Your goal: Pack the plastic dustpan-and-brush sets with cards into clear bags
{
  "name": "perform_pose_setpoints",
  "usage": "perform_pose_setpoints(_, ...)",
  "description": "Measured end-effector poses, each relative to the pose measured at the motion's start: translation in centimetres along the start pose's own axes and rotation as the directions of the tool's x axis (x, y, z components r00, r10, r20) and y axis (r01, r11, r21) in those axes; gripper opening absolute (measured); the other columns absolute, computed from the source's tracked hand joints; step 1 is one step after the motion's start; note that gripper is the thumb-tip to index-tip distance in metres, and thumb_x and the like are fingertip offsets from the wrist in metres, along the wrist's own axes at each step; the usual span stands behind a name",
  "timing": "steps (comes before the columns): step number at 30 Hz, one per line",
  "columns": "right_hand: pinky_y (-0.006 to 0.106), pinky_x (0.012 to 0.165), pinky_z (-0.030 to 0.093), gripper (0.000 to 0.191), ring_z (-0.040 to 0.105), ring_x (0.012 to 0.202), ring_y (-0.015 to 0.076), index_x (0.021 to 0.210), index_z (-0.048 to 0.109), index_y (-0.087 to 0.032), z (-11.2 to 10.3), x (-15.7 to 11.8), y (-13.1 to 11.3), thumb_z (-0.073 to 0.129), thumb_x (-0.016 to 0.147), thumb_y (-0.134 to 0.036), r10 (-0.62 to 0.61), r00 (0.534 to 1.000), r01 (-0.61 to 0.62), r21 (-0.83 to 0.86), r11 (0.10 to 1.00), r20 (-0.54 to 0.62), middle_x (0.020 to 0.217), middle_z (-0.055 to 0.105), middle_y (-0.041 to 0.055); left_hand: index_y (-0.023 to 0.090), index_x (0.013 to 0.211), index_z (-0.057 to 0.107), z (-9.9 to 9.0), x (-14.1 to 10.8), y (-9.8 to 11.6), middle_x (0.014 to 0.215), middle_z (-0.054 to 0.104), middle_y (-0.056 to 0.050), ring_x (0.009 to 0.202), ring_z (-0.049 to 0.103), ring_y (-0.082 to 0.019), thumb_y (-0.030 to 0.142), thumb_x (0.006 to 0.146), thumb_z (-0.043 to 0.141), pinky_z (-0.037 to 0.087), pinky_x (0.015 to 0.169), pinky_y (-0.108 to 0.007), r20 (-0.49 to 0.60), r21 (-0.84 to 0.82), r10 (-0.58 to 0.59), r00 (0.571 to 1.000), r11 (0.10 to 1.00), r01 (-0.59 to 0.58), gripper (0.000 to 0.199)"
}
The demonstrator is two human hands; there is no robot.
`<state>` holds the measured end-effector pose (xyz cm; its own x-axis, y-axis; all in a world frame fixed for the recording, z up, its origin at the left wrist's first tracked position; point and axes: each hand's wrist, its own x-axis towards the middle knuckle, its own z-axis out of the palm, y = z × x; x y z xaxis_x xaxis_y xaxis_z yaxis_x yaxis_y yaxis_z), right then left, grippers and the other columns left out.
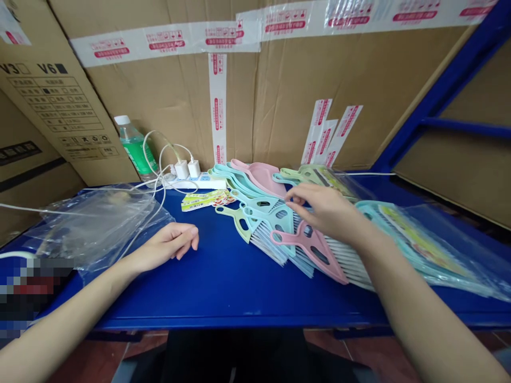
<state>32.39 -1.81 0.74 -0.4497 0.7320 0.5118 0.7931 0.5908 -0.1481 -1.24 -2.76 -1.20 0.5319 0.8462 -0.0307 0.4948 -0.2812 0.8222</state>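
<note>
My left hand (175, 242) rests over the blue table with its fingers curled together and nothing visible in them. Above the pile of small brushes and dustpans, my right hand (315, 208) is bent, thumb and forefinger slightly apart, and no held object shows. Below it lies a pink brush (309, 247), beside light blue brushes (273, 215) and a green brush (238, 219). A pink dustpan (265, 178) lies on light blue dustpans (243, 181) behind them. My right forearm partly covers the grey bristles.
Bagged sets (423, 239) lie at the right, another bagged set (329, 178) behind my right hand. Colourful cards (205, 199) lie near a white power strip (207, 184) with chargers and cables. A bottle (138, 149) and clear plastic bags (96, 223) are at the left. Cardboard (287, 85) stands behind the table (223, 292).
</note>
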Motion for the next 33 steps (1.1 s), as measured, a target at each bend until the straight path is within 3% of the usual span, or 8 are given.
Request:
perform_pose_setpoints(8, 0.034, 0.068, 0.052, 0.031, 0.067, 0.080, 0.0221, 0.090, 0.066, -0.021, 0.9, -2.2, -1.1, 0.036, 0.092, -0.009, -0.058, 0.996, 0.061, -0.049, 0.997, 0.064, 0.086, 0.071, 0.0074, 0.018, 0.074, 0.056, 0.6, 0.8, 1.3, 0.060, 0.046, 0.005, 0.052, 0.041, -0.009, 0.051, 0.086, 0.049, 0.033, 0.047, -0.020, -0.108, 0.107, 0.075, 0.991, 0.992, -0.063, 0.035)
perform_pose_setpoints(14, 0.031, 0.068, 0.051, 0.029, 0.068, 0.081, 0.0213, 0.095, 0.066, -0.020, 0.3, -2.3, -1.4, 0.040, 0.089, -0.010, -0.043, 0.993, 0.036, 0.066, 0.997, 0.110, 0.091, 0.072, 0.0077, 0.018, 0.086, 0.059, 1.2, 2.9, 3.3, 0.069, 0.052, 0.003, 0.059, 0.044, -0.010, 0.034, 0.088, 0.048, 0.036, 0.055, -0.022, -0.036, 0.230, 0.262, 0.964, 0.941, -0.248, 0.019)
perform_pose_setpoints(20, 0.027, 0.057, 0.045, 0.030, 0.057, 0.053, 0.0157, 0.101, 0.066, -0.018, -0.5, -2.4, -1.7, 0.041, 0.086, -0.011, 0.032, 0.969, -0.072, 0.154, 0.985, 0.246, 0.068, 0.066, 0.0006, 0.017, 0.086, 0.060, 2.9, 7.1, 5.3, 0.072, 0.059, 0.001, 0.059, 0.048, -0.011, 0.021, 0.087, 0.049, 0.039, 0.057, -0.024, 0.014, 0.424, 0.431, 0.902, 0.815, -0.395, 0.013)
perform_pose_setpoints(24, 0.026, 0.054, 0.040, 0.025, 0.052, 0.049, 0.0150, 0.100, 0.067, -0.017, -0.6, -2.2, -1.8, 0.044, 0.089, -0.014, 0.073, 0.955, -0.130, 0.181, 0.975, 0.288, 0.056, 0.057, -0.0037, 0.015, 0.093, 0.062, 3.6, 9.9, 6.3, 0.080, 0.063, -0.002, 0.059, 0.051, -0.010, 0.015, 0.087, 0.049, 0.042, 0.059, -0.025, 0.091, 0.529, 0.475, 0.875, 0.722, -0.446, 0.015)
perform_pose_setpoints(27, 0.026, 0.054, 0.039, 0.017, 0.053, 0.052, 0.0150, 0.098, 0.066, -0.018, -0.6, -2.1, -1.8, 0.057, 0.090, -0.029, 0.083, 0.943, -0.167, 0.239, 0.957, 0.323, 0.058, 0.057, -0.0041, 0.014, 0.099, 0.063, 3.8, 11.7, 6.9, 0.085, 0.066, -0.003, 0.064, 0.056, -0.011, 0.013, 0.088, 0.049, 0.046, 0.062, -0.024, 0.121, 0.655, 0.466, 0.876, 0.626, -0.424, 0.017)
perform_pose_setpoints(29, 0.026, 0.055, 0.039, 0.022, 0.054, 0.056, 0.0153, 0.091, 0.065, -0.018, -0.6, -2.0, -1.8, 0.065, 0.086, -0.039, 0.093, 0.941, -0.179, 0.247, 0.952, 0.326, 0.060, 0.057, -0.0034, 0.014, 0.102, 0.064, 4.0, 12.8, 7.2, 0.088, 0.067, -0.003, 0.071, 0.060, -0.013, 0.013, 0.090, 0.048, 0.048, 0.067, -0.026, 0.127, 0.734, 0.448, 0.885, 0.558, -0.388, 0.020)
perform_pose_setpoints(33, 0.027, 0.059, 0.040, 0.024, 0.054, 0.064, 0.0167, 0.078, 0.061, -0.021, -0.6, -1.9, -1.9, 0.073, 0.079, -0.042, 0.079, 0.944, -0.159, 0.232, 0.960, 0.319, 0.065, 0.055, -0.0023, 0.013, 0.107, 0.066, 4.5, 14.3, 7.5, 0.097, 0.064, -0.008, 0.088, 0.064, -0.019, 0.016, 0.094, 0.044, 0.050, 0.075, -0.031, 0.118, 0.812, 0.423, 0.899, 0.479, -0.332, 0.026)
